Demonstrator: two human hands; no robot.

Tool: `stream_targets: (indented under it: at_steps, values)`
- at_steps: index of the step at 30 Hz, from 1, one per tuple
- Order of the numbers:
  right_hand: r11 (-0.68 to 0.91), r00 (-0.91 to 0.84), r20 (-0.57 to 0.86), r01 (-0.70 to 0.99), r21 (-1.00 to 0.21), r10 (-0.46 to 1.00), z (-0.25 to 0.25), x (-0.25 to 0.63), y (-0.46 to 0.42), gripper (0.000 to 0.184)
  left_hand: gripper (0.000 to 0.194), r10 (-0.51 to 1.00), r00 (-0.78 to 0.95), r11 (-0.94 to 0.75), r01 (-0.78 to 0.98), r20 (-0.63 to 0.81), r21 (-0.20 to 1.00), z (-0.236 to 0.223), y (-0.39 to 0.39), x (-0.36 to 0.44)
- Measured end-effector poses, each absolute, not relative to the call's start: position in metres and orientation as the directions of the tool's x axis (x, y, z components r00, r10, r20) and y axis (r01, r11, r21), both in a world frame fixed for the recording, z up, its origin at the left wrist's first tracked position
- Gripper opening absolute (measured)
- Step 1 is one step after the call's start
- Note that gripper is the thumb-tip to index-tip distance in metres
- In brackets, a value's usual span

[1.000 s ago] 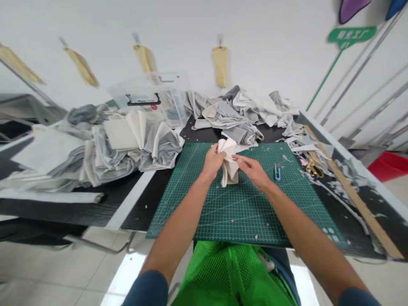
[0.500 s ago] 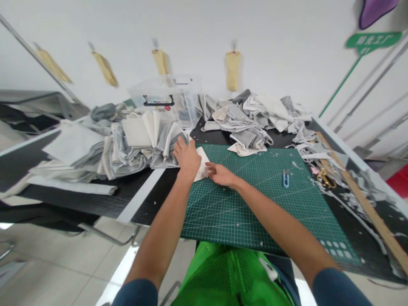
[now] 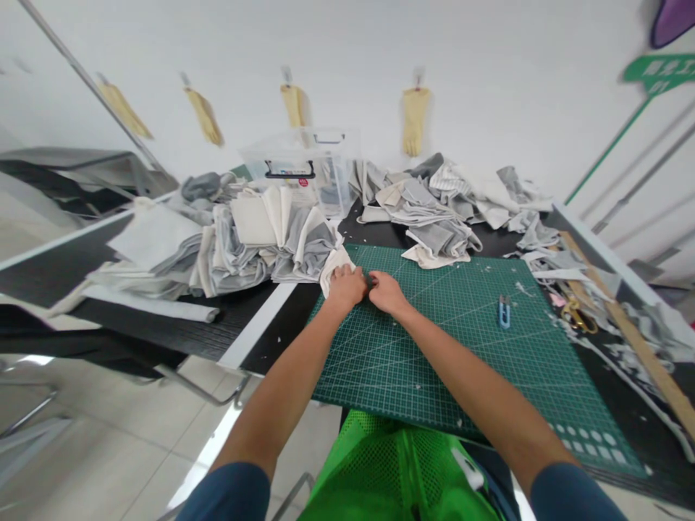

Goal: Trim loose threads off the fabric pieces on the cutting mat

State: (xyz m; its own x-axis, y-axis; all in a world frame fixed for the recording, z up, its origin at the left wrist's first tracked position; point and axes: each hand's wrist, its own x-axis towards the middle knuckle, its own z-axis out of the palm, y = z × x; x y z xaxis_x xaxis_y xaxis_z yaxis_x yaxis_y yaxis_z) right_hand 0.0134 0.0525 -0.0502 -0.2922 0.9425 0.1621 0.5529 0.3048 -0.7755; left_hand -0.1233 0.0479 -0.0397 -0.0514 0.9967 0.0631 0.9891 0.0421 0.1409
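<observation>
An off-white cloth piece (image 3: 334, 266) lies at the left edge of the green cutting mat, beside the stacked fabric. My left hand (image 3: 347, 286) presses on it with curled fingers, closed on its near end. Right beside it, my right hand (image 3: 386, 292) is closed in a pinch. A small dark grey bit, apparently a turned part of the cloth, shows between the two hands; the fingers hide most of it. Blue thread snips (image 3: 504, 312) lie on the mat, well to the right of my hands.
The green cutting mat (image 3: 434, 347) covers the table's front. Folded grey and white fabric (image 3: 255, 224) is piled on the left, more cloth scraps (image 3: 434, 210) at the back. A clear plastic box (image 3: 293, 177) stands behind. Gold-handled scissors (image 3: 578, 317) and a wooden strip (image 3: 646, 347) lie right.
My hands have come together; the left has moved off the fabric pile's edge onto the cloth piece. The cloth now sits left of the fingers. The view has shifted slightly left.
</observation>
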Motion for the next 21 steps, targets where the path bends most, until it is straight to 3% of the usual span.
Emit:
stream_targets:
  at_steps: [2, 5, 11, 17, 21]
  values:
    - [0.306, -0.3, 0.155, 0.564, -0.767, 0.941, -0.051, 0.003, 0.052, 0.052, 0.048, 0.985, -0.138, 0.125, 0.985, 0.103, 0.122, -0.043, 0.053, -0.141]
    - [0.306, -0.306, 0.146, 0.576, -0.758, 0.941, -0.051, -0.004, 0.052, 0.056, 0.05, 0.976, -0.214, 0.208, 0.968, 0.028, 0.143, -0.041, 0.061, -0.171]
    - [0.304, -0.291, 0.155, 0.584, -0.753, 0.944, -0.048, 0.011, 0.05, 0.053, 0.042, 0.967, -0.255, 0.252, 0.957, 0.001, 0.143, -0.03, 0.065, -0.185]
    - [0.281, -0.174, 0.22, 0.604, -0.745, 0.96, -0.041, 0.04, 0.057, 0.036, 0.038, 0.963, -0.121, 0.106, 0.992, 0.24, 0.075, -0.024, 0.053, -0.123]
    - [0.227, -0.031, 0.267, 0.626, -0.746, 0.963, -0.038, 0.081, 0.069, 0.03, 0.038, 0.96, -0.004, -0.022, 0.996, 0.28, 0.09, -0.01, 0.065, -0.071]
